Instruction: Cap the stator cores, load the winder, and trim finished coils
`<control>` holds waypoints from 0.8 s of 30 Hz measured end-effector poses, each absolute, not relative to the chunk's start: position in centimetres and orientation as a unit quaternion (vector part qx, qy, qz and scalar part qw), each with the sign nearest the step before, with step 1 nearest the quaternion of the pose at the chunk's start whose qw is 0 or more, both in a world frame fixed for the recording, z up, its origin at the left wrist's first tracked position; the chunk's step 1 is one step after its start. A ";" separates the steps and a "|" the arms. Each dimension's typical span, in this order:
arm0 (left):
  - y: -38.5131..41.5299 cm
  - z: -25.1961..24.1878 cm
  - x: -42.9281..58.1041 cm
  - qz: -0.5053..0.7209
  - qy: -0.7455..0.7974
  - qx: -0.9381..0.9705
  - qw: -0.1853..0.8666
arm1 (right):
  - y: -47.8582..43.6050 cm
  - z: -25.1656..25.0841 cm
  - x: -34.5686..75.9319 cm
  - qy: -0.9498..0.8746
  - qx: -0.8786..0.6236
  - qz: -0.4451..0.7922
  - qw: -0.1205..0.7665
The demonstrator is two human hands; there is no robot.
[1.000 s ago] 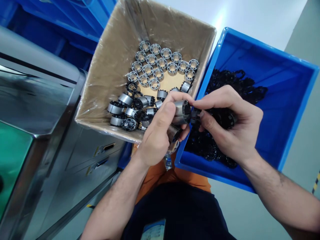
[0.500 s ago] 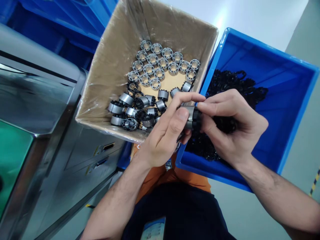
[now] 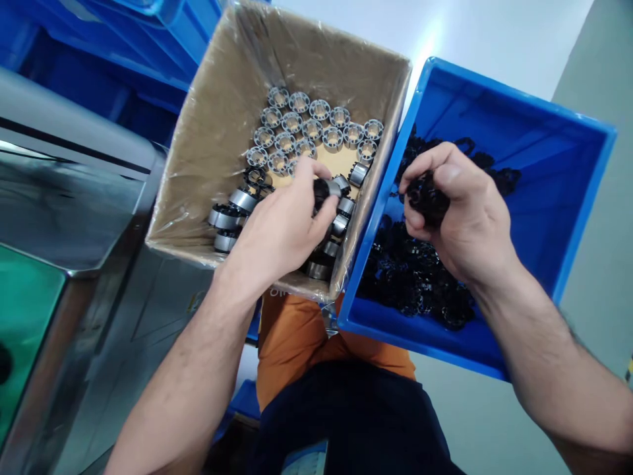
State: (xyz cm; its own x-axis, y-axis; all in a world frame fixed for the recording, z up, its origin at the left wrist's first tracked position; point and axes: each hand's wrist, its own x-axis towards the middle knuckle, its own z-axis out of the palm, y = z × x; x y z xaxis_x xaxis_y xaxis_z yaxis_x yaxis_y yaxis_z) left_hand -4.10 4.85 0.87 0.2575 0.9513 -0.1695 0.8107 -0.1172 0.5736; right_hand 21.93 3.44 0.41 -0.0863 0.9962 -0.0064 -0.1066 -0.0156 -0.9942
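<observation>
Over the carton, my left hand (image 3: 281, 221) is closed round a motor stator core (image 3: 326, 191) with a black plastic end piece, gripped between thumb and fingers. Beneath and beside it lie several metal cores fitted with black pieces (image 3: 242, 199), some hidden by the hand. Farther back, bare silver stator cores (image 3: 312, 128) stand upright in rows. My right hand (image 3: 467, 204), above the blue bin, is curled round a clump of black plastic end pieces (image 3: 428, 196). More loose black pieces (image 3: 420, 284) are heaped in the bin below it.
The plastic-lined cardboard carton (image 3: 190, 158) stands directly left of the blue bin (image 3: 558, 198), their rims close together. At the left is a metal machine (image 3: 79, 178) with a green panel (image 3: 30, 330). Blue crates (image 3: 163, 46) are stacked at the upper left.
My hands have parted. The left moved left over the carton with the stator core; the right drew back over the bin, and the black pieces in its palm now show.
</observation>
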 end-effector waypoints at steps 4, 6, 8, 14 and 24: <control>5.7 0.2 -4.3 0.132 0.579 0.745 0.304 | 2.9 0.6 21.8 -0.508 -0.440 0.580 0.460; 5.7 -0.2 -4.6 0.268 0.574 0.666 0.393 | 2.6 1.1 21.8 -0.544 -0.428 0.574 0.437; 5.4 -0.2 -4.7 0.391 0.531 0.541 0.523 | 2.4 1.7 21.8 -0.579 -0.408 0.564 0.424; 2.4 1.8 -1.5 0.447 0.471 0.318 0.691 | 1.6 2.3 20.7 -0.595 -0.369 0.514 0.496; -0.9 0.4 1.2 0.480 0.440 0.311 0.692 | 1.1 2.1 20.3 -0.663 -0.370 0.463 0.458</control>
State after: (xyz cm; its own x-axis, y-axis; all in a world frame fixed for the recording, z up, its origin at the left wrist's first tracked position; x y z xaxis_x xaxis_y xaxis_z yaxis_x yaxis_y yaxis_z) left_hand 1.15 -0.89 0.45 0.1510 0.9385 -0.3104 -0.3907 0.3451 0.8534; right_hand 20.32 1.11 2.09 -0.3068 0.9141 0.2650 0.0653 0.2980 -0.9523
